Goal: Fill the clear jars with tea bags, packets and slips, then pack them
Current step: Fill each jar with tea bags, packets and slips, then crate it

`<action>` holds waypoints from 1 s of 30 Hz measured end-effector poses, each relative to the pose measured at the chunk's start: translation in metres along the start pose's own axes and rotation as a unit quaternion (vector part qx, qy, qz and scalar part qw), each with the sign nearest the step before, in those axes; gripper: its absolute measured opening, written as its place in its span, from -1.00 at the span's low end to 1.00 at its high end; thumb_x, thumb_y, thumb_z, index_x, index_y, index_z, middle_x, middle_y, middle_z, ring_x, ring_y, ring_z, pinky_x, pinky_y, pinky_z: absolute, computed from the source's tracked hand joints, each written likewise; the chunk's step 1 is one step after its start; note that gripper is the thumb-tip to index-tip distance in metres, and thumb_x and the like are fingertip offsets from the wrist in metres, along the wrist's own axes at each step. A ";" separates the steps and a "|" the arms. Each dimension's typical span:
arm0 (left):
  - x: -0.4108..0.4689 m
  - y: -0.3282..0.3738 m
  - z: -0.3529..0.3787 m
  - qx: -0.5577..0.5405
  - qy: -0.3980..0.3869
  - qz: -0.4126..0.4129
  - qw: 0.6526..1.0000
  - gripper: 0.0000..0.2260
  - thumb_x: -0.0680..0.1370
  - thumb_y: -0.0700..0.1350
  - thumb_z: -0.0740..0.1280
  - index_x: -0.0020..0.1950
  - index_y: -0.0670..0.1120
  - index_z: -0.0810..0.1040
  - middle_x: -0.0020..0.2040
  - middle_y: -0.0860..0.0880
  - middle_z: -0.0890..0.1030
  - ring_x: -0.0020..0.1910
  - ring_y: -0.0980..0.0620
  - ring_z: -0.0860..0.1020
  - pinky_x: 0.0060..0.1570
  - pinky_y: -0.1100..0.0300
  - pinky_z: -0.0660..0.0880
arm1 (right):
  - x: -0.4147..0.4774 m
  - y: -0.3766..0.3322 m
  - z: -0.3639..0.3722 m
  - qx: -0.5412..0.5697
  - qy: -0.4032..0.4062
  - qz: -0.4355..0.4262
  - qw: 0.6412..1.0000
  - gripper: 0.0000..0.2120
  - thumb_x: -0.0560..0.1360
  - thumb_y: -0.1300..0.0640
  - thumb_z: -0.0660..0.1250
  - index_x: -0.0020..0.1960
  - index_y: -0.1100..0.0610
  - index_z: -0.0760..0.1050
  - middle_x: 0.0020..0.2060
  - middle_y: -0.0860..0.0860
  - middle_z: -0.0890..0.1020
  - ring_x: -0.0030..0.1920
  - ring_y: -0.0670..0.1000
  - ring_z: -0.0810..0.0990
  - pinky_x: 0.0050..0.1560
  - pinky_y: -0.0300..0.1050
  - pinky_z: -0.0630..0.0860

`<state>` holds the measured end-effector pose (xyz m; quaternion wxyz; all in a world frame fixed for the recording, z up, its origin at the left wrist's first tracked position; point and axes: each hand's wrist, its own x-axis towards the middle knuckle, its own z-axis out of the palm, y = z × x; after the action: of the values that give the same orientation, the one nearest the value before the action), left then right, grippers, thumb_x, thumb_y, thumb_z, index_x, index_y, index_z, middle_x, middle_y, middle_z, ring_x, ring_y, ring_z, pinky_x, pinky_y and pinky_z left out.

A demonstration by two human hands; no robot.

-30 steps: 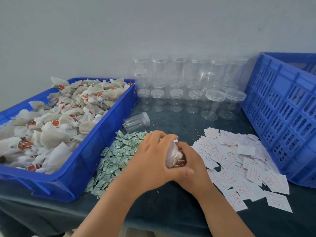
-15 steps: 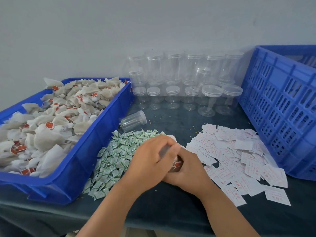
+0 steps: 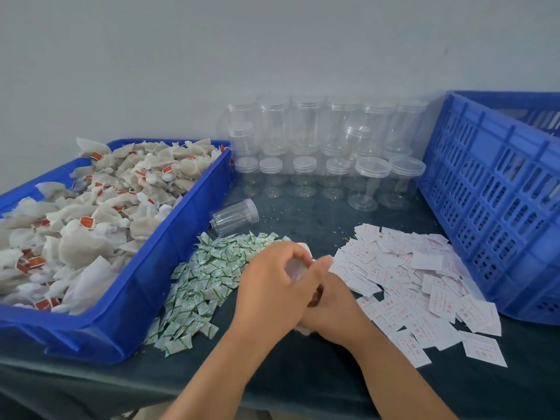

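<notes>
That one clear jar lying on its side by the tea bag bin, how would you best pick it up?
Likely round the middle of the tipped jar, from above, pinching its near and far sides: it lies flat, the blue bin crowds its left end, green packets its front.

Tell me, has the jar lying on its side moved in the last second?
No. The tipped jar still lies beside the blue bin, just beyond the green packets.

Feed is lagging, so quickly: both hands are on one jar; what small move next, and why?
Probably finish twisting the top shut: the left hand curls over the jar, the right hand grips it below, and reddish contents show between them.
</notes>
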<state>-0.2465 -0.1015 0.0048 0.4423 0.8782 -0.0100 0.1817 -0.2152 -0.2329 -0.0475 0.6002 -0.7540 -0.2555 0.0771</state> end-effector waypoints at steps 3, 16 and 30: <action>0.006 0.000 -0.010 -0.113 -0.101 0.044 0.987 -0.74 0.48 0.29 0.36 -0.13 0.13 0.64 -0.08 0.16 0.68 -0.02 0.15 0.65 0.00 0.14 0.57 | -0.003 0.002 -0.009 0.121 -0.047 0.018 0.991 -0.72 0.37 0.18 0.44 0.01 0.32 0.59 -0.28 0.25 0.65 -0.22 0.13 0.65 -0.11 0.15 0.56; 0.010 -0.012 -0.009 -0.160 -0.091 -0.048 0.982 -0.67 0.41 0.02 0.53 0.13 0.26 0.58 0.03 0.25 0.69 0.05 0.28 0.64 -0.05 0.41 0.52 | 0.002 0.003 -0.002 0.100 -0.042 -0.003 0.994 -0.86 0.45 0.19 0.47 -0.23 0.09 0.53 -0.51 0.08 0.51 -0.47 0.10 0.45 -0.32 -0.03 0.40; 0.017 -0.013 0.010 -0.248 -0.046 -0.116 0.961 -0.48 0.19 0.23 0.56 0.13 0.26 0.62 0.06 0.23 0.68 0.06 0.16 0.68 0.08 0.07 0.65 | 0.004 0.006 0.000 0.085 0.066 0.001 0.994 -0.90 0.33 0.10 0.44 -0.22 0.08 0.53 -0.49 0.05 0.55 -0.45 0.05 0.50 -0.32 -0.09 0.40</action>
<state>-0.2248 -0.0988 -0.0049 0.6631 0.7437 0.0269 0.0802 -0.2097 -0.2314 -0.0522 0.6778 -0.7038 -0.2069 0.0496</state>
